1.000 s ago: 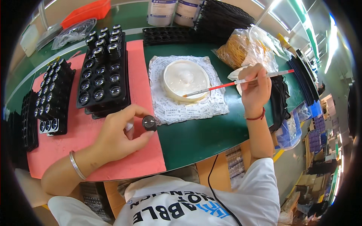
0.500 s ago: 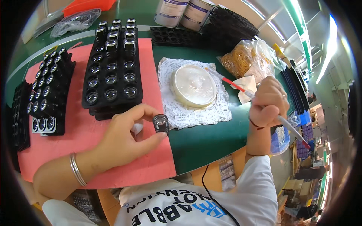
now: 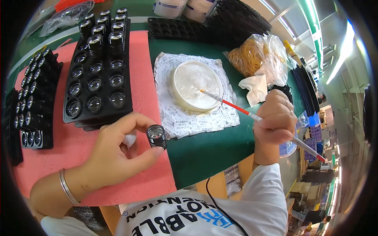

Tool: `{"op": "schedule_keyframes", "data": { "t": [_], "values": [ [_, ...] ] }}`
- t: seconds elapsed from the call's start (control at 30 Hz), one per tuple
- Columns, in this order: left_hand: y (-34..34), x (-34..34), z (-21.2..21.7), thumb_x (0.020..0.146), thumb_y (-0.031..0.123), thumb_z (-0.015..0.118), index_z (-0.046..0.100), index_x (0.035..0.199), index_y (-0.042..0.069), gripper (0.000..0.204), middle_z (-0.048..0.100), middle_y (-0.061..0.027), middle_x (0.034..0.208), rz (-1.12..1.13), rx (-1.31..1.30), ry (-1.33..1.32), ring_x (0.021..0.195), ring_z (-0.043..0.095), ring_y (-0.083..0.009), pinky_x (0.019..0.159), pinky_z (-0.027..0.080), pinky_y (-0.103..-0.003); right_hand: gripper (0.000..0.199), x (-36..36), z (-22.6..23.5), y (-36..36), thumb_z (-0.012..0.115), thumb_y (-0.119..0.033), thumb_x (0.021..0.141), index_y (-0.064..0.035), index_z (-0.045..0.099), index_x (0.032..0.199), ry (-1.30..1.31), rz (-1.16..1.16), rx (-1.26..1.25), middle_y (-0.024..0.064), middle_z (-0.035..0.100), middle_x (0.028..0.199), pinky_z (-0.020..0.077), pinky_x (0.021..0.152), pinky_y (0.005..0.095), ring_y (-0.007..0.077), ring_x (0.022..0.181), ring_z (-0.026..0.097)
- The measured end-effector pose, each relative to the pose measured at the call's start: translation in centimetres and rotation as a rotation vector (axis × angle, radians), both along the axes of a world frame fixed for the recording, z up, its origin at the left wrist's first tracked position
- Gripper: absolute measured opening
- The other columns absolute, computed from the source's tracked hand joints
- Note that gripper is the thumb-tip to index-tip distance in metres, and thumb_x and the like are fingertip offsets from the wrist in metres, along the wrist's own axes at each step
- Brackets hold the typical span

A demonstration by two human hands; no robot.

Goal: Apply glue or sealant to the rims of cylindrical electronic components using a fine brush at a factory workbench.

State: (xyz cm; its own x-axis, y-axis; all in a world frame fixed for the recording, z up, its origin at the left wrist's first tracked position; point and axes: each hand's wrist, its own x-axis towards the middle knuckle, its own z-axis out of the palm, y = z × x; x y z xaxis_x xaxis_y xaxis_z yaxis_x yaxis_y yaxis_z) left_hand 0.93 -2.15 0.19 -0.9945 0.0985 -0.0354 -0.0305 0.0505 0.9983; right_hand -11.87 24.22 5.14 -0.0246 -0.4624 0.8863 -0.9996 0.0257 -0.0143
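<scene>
My left hand (image 3: 114,157) pinches a small black cylinder with a clear lens (image 3: 156,137) between thumb and fingers, lens end up, over the edge of the pink mat. A bit of white material (image 3: 129,139) is tucked among the same hand's fingers. In my right hand (image 3: 275,118) is a thin paintbrush (image 3: 236,108) with a red section on its handle. Its yellowish bristle tip reaches over the round white dish (image 3: 175,91), which holds a whitish translucent substance. Whether the bristles touch that substance I cannot tell. Under the dish lies a printed white sheet (image 3: 177,126).
On the pink mat (image 3: 138,74) stands a black tray (image 3: 84,103) of lens cylinders, some raised at its far end. More cylinders (image 3: 35,102) stand farther left. Tins (image 3: 199,10), stacked black trays (image 3: 236,27), a bag of rubber bands (image 3: 250,59) and crumpled tissue (image 3: 255,88) lie beyond the dish.
The brush has swung so that its tip now sits over the dish's middle, with my right hand slightly lower. The view has shifted, and my left hand still holds the lens cylinder.
</scene>
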Motion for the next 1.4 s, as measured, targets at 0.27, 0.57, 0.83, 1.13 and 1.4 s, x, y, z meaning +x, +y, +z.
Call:
{"op": "schedule_keyframes", "data": {
  "t": [0.27, 0.57, 0.83, 1.13, 1.4],
  "values": [
    [0.0, 0.0, -0.2, 0.072, 0.01, 0.07, 0.058, 0.094, 0.004, 0.026, 0.057, 0.0049, 0.074, 0.009, -0.022, 0.05, 0.048, 0.037, 0.0027, 0.042, 0.028, -0.015, 0.048, -1.6, -1.0, -0.6, 0.034, -0.034, 0.096, -0.0074, 0.044, 0.057, -0.102, 0.09, -0.033, 0.0013, 0.039, 0.045, 0.0257, 0.041, 0.0274, 0.0144, 0.038, 0.035],
    [0.0, 0.0, 0.0, 0.074, 0.01, 0.069, 0.058, 0.094, 0.005, 0.023, 0.058, 0.005, 0.079, 0.012, -0.02, 0.058, 0.051, 0.034, 0.0028, 0.045, 0.028, -0.015, 0.046, -1.8, -1.2, -0.5, 0.038, -0.027, 0.095, -0.0049, 0.046, 0.055, -0.183, 0.142, -0.143, 0.0021, 0.041, 0.044, 0.0245, 0.04, 0.0261, 0.0131, 0.038, 0.037],
    [0.1, 0.1, 0.2, 0.074, 0.009, 0.068, 0.058, 0.095, 0.004, 0.024, 0.06, 0.0026, 0.082, 0.001, -0.046, 0.051, 0.051, 0.035, 0.0027, 0.044, 0.028, -0.015, 0.047, -1.5, -1.0, -0.5, 0.036, -0.028, 0.096, -0.0047, 0.047, 0.056, -0.23, 0.121, -0.147, 0.0031, 0.043, 0.046, 0.0252, 0.039, 0.0264, 0.0139, 0.039, 0.039],
    [-0.1, 0.0, 0.6, 0.074, 0.008, 0.068, 0.057, 0.096, 0.004, 0.025, 0.061, 0.0021, 0.082, -0.034, -0.109, 0.031, 0.05, 0.037, 0.0027, 0.044, 0.029, -0.015, 0.049, -0.1, -0.7, -0.3, 0.03, -0.043, 0.096, -0.0108, 0.038, 0.061, -0.42, 0.108, -0.121, 0.0, 0.032, 0.048, 0.0186, 0.048, 0.0288, 0.0115, 0.046, 0.024],
    [0.0, 0.0, 0.3, 0.074, 0.009, 0.068, 0.057, 0.097, 0.004, 0.026, 0.059, 0.0033, 0.083, -0.025, -0.1, 0.031, 0.053, 0.038, 0.0035, 0.045, 0.028, -0.014, 0.048, 0.5, -0.7, 0.1, 0.029, -0.043, 0.096, -0.0117, 0.037, 0.06, -0.359, 0.107, -0.064, -0.0013, 0.032, 0.048, 0.0185, 0.048, 0.0284, 0.0111, 0.045, 0.023]
  ]
}}
